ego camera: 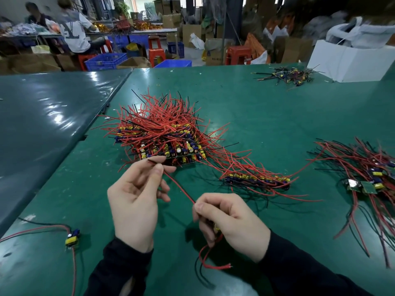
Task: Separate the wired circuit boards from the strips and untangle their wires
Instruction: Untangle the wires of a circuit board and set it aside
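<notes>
My left hand (pixel 136 201) pinches the far end of a red and black wire pair (pixel 180 188) between thumb and forefinger. The pair runs taut down to my right hand (pixel 228 221), which grips a small wired circuit board; the board is mostly hidden in the fist. Its other red and black leads (pixel 210 261) hang loose below that hand. Ahead lies a big stack of board strips (pixel 168 137) bristling with red and black wires. A single strip (pixel 256 180) lies to the right of the stack. One separated board (pixel 72 238) rests at the left.
A heap of separated boards with wires (pixel 367 174) lies at the right edge of the green table (pixel 267 116). A smaller tangle (pixel 288 75) sits far back beside a white box (pixel 348 60). People work at a bench in the background.
</notes>
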Available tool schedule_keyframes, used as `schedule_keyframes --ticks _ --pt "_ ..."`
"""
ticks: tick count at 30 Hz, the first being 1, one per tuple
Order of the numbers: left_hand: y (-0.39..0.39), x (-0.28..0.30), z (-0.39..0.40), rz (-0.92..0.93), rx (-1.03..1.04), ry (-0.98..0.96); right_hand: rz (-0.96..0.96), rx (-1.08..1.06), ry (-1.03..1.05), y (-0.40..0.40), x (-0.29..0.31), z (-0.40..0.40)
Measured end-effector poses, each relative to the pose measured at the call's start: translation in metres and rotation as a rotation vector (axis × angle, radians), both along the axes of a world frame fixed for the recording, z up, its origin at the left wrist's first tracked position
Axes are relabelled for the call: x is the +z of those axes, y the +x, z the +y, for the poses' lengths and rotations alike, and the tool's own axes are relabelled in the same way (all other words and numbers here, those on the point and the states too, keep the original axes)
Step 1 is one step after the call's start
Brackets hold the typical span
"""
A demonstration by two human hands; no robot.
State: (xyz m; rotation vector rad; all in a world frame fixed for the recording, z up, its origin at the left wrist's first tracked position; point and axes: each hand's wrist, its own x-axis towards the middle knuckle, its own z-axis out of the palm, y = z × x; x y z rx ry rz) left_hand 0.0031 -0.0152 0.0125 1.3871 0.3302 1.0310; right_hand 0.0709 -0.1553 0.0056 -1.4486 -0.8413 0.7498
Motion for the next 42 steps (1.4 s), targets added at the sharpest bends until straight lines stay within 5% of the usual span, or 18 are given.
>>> schedule_keyframes --ticks 7,35,42 --pt "0.004 -0.004 -0.014 0.179 -0.181 0.048 0.004 -0.069 0.006 0.004 -0.006 0.001" --pt "-0.003 0.007 0.007 0.115 0.055 -0.094 -0.054 0.102 -0.079 -0.007 0.002 -0.001" --pt "-0.003 0.010 0.007 0.054 0.047 -0.174 0.203 0.230 -0.044 -0.002 0.014 -0.006"
